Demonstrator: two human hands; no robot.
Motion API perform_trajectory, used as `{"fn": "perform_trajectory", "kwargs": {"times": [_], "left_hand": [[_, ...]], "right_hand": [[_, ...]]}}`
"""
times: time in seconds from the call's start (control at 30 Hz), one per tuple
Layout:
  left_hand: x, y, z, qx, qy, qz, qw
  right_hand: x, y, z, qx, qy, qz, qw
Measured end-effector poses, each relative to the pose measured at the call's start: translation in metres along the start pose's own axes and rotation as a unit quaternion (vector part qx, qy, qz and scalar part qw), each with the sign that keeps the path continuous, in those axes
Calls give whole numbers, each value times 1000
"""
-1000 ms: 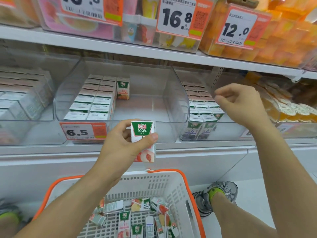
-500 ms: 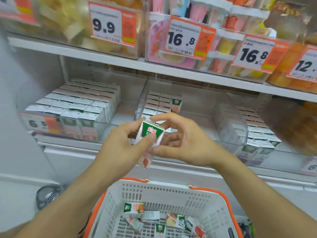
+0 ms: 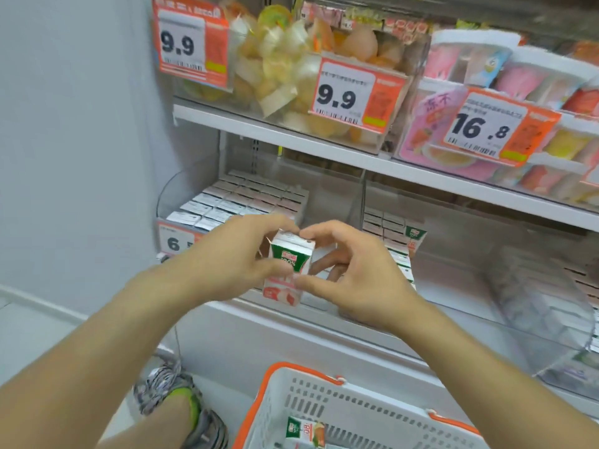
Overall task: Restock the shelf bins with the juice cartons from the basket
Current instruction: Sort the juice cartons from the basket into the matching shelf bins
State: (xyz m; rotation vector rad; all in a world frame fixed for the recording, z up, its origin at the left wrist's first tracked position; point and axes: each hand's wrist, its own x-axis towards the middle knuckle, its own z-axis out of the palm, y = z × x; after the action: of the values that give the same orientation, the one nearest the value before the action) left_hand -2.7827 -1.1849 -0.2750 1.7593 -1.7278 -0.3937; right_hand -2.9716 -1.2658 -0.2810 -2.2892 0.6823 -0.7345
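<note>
Nearest, at the bottom edge of the frame, a white perforated plastic basket (image 3: 324, 403) with an orange rim is cut off, so only one carton in the basket (image 3: 306, 431), lying on its side, can be made out. A grey mesh shoe (image 3: 168, 396) with a lime collar sits lower left, partly hidden by the forearm. Mid-frame, both hands grip one small juice carton (image 3: 288, 270): the left hand (image 3: 233, 260) wraps its left side, while the right hand (image 3: 353, 273) pinches its top and lower corner with finger and thumb. This box of glossy card is tilted, green and white above, pink with a peach below; its lettering is blurred. Behind the hands, a clear rounded plastic bin (image 3: 168, 196) on the lower shelf holds tight rows of upright cartons (image 3: 246, 197), only their white folded tops showing, and its price tag (image 3: 175, 243) is half covered. A neighbouring bin (image 3: 363, 196) to the right holds fewer. Farther up, the upper shelf (image 3: 291, 137) carries wrapped fruit jellies (image 3: 275, 66) and pink cups (image 3: 518, 79), softly smeared.
</note>
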Motion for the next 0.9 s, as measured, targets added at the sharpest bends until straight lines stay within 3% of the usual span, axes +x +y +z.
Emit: {"fn": "perform_trajectory", "kwargs": {"times": [0.1, 0.2, 0.33, 0.57, 0.73, 0.9], "left_hand": [[34, -6, -6, -40, 33, 25, 998], [76, -15, 0, -69, 110, 17, 991], [142, -29, 24, -34, 120, -2, 992], [238, -53, 76, 71, 66, -34, 995], [262, -75, 91, 240, 51, -62, 967], [259, -73, 93, 248, 76, -72, 963]], "right_hand": [[4, 14, 1, -22, 99, -50, 994], [3, 44, -8, -150, 179, -65, 970], [1, 82, -16, -228, 119, -53, 965], [2, 103, -18, -197, 117, -101, 968], [-4, 105, -17, -196, 84, -103, 972], [-5, 103, -18, -211, 80, -99, 969]]}}
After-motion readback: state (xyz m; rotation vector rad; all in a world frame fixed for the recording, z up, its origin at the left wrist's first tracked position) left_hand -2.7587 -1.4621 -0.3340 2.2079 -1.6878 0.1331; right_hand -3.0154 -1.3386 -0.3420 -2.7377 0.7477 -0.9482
